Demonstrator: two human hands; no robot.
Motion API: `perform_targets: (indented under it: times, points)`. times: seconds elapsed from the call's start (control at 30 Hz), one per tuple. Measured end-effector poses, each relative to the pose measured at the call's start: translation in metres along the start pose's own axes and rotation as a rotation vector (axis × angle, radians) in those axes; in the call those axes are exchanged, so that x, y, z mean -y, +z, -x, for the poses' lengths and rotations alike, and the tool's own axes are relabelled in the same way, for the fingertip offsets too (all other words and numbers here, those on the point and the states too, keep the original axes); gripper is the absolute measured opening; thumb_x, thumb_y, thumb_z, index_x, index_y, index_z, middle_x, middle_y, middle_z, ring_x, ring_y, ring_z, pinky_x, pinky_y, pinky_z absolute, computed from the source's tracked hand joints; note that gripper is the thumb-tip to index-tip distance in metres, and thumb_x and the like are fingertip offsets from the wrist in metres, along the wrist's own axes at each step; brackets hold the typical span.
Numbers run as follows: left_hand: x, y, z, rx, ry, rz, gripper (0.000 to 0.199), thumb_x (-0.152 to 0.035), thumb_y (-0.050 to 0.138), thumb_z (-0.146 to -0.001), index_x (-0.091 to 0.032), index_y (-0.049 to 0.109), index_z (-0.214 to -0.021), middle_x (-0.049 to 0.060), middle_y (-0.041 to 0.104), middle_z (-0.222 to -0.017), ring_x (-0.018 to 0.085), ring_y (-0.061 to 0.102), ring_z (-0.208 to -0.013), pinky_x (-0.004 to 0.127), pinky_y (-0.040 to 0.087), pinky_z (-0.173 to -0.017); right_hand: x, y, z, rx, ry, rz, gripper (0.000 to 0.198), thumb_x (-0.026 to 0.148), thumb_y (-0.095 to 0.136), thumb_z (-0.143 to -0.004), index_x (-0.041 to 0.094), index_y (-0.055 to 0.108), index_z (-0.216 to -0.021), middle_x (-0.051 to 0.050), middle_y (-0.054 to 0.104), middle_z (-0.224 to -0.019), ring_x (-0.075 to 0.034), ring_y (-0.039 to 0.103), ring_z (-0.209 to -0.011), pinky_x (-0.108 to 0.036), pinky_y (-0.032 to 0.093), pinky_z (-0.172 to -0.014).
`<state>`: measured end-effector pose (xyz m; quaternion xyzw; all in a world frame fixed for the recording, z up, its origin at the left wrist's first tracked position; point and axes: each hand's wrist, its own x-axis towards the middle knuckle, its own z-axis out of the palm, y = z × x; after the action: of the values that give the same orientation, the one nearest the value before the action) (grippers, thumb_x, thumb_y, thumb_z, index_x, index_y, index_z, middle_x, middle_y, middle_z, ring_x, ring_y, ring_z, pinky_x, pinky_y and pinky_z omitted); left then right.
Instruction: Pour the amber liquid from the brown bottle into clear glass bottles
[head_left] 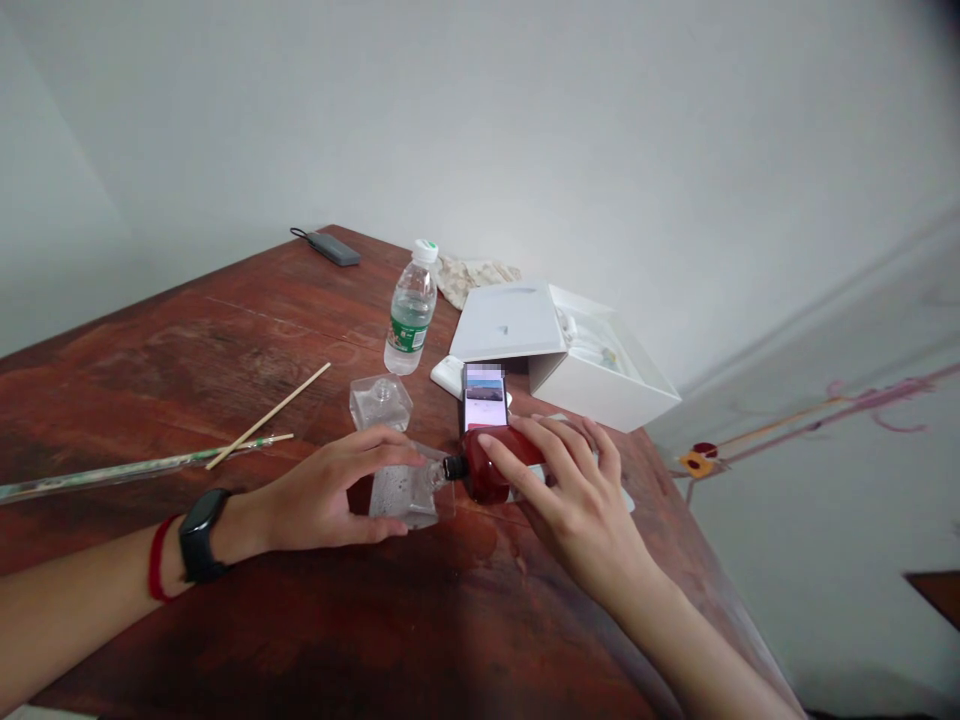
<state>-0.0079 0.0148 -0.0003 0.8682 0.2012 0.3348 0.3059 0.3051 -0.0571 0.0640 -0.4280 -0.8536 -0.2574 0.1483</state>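
My right hand point(577, 490) is wrapped round a dark red bottle point(487, 480) with a black neck. The bottle lies tilted nearly level, its neck pointing left at a clear plastic container point(405, 495). Thumb and fingers of my left hand point(322, 490) grip that container by its left side, low over the table. Whether any liquid flows between the two cannot be made out. Just behind stands another clear faceted plastic piece point(381, 403), apart from both hands.
On the wooden table point(360, 620) stand a water bottle point(411, 310) and a white box point(607, 370) with its lid point(502, 320). A phone point(485, 398) leans near the red bottle. Thin sticks point(270, 415) lie left; a grey power bank point(334, 248) lies at the back.
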Motion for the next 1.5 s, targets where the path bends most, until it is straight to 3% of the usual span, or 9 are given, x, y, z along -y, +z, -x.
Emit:
perform_targets:
  times: [0.33,1.5]
  points:
    - [-0.0006,-0.0015,-0.0034,0.01,0.03,0.02,0.056,-0.035,0.083,-0.097,-0.03,0.061,-0.148,0.011,0.067,-0.139,0.03,0.069,-0.123,0.042,0.057,-0.105,0.0001,-0.0056,-0.0001,0.012,-0.015,0.039,0.064,0.016,0.067,-0.101,0.032,0.053,-0.161,-0.012,0.069,-0.148,-0.034,0.058,-0.132,-0.063,0.026,-0.124]
    - [0.0015,-0.001,-0.0026,-0.002,0.063,-0.002,0.06,-0.037,0.084,-0.098,-0.033,0.057,-0.151,0.009,0.066,-0.141,0.03,0.069,-0.124,0.039,0.056,-0.105,-0.0009,-0.0059,-0.0007,0.015,-0.007,0.026,0.057,0.017,0.063,-0.104,0.03,0.053,-0.16,-0.013,0.07,-0.146,-0.034,0.058,-0.132,-0.059,0.029,-0.121]
